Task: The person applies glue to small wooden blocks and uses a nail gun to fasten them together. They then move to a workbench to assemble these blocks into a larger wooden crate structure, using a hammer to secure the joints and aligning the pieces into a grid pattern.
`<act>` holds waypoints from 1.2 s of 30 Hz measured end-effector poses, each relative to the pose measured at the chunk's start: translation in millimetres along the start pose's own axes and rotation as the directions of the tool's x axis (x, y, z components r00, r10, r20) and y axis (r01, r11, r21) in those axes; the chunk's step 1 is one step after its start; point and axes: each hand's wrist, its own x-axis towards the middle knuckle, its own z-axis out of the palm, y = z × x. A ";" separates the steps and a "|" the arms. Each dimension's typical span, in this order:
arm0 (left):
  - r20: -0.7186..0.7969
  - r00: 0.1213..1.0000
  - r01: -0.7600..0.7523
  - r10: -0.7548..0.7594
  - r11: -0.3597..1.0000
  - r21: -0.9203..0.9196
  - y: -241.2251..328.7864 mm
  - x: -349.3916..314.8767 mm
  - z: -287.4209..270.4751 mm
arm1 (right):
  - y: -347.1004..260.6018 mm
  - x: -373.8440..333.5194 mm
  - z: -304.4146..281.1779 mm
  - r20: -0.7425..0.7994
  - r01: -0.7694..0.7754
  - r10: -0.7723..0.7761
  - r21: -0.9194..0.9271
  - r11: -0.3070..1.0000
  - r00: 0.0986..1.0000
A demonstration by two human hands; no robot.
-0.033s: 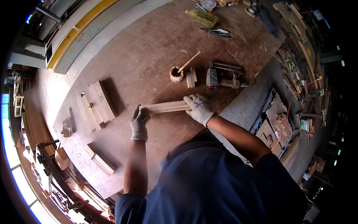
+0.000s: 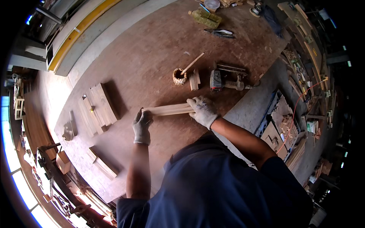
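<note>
Both my hands wear pale work gloves. Between them a short bundle of light wooden strips (image 2: 169, 110) is held level above the brown worktable (image 2: 152, 76). My left hand (image 2: 142, 127) is closed on its left end, thumb and fingers pinching it. The right end lies under the fingers of my right hand (image 2: 203, 110), which is closed round it. Beyond the strips stand a crusted small pot (image 2: 179, 77) with a stick (image 2: 193, 63) leaning in it, and a few small wood blocks (image 2: 194, 80). A nail gun (image 2: 228, 79) rests just right of these.
On the left lie a group of flat boards (image 2: 99, 106), a metal tool (image 2: 69, 129) and more strips (image 2: 102, 162). Toward the far edge are a yellowish plastic bottle (image 2: 205, 18) and a pliers-like tool (image 2: 220, 33). A tray of wood pieces (image 2: 283, 125) and an orange hose (image 2: 294, 110) are at right.
</note>
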 end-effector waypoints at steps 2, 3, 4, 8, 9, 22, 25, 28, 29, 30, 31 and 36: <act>0.015 1.000 0.016 -0.016 1.000 -0.005 1.4 -3.6 2.2 | -0.2 -1.0 -4.8 -0.002 -0.006 0.006 0.030 1.000 1.000; -0.038 0.998 0.050 -0.050 0.999 -0.004 2.6 -4.9 1.2 | -2.0 -2.8 -12.2 -0.015 0.003 -0.002 0.053 0.999 1.000; -0.066 0.997 0.038 -0.039 0.999 -0.005 3.1 -4.1 1.3 | 6.1 -2.4 -14.2 -0.070 -0.019 0.029 0.140 0.990 0.997; -0.226 0.968 -0.089 0.112 0.990 0.109 10.7 -21.4 -1.4 | 52.1 26.6 -14.7 -0.103 -0.284 0.332 0.322 0.903 0.938; -0.231 0.965 -0.097 0.126 0.986 0.133 19.9 -30.4 7.5 | 62.4 35.1 -13.8 -0.150 -0.319 0.374 0.301 0.899 0.915; -0.159 0.927 -0.275 0.340 0.903 0.330 21.3 -87.5 58.9 | 93.3 109.0 29.8 0.048 -0.668 0.697 0.338 0.663 0.716; -0.134 0.907 -0.330 0.400 0.870 0.366 17.0 -91.1 69.6 | 102.9 110.1 33.6 0.062 -0.670 0.720 0.427 0.607 0.691; -0.068 0.891 -0.383 0.449 0.823 0.419 19.4 -91.0 78.1 | 105.4 104.0 25.3 -0.014 -0.661 0.750 0.464 0.591 0.661; -0.073 0.878 -0.410 0.473 0.823 0.394 18.3 -91.1 83.0 | 97.7 97.8 11.5 -0.053 -0.657 0.758 0.462 0.596 0.650; -0.056 0.877 -0.418 0.477 0.816 0.400 19.7 -91.3 85.5 | 87.7 91.5 -3.4 0.041 -0.620 0.786 0.641 0.453 0.617; -0.038 0.876 -0.425 0.480 0.809 0.406 22.9 -92.6 88.6 | 77.2 82.7 -19.7 0.142 -0.559 0.792 0.781 0.278 0.593; 0.155 0.920 -0.386 0.361 0.902 0.192 17.5 -75.1 110.6 | 65.4 23.6 -42.8 0.300 -0.308 0.609 0.947 -0.094 0.734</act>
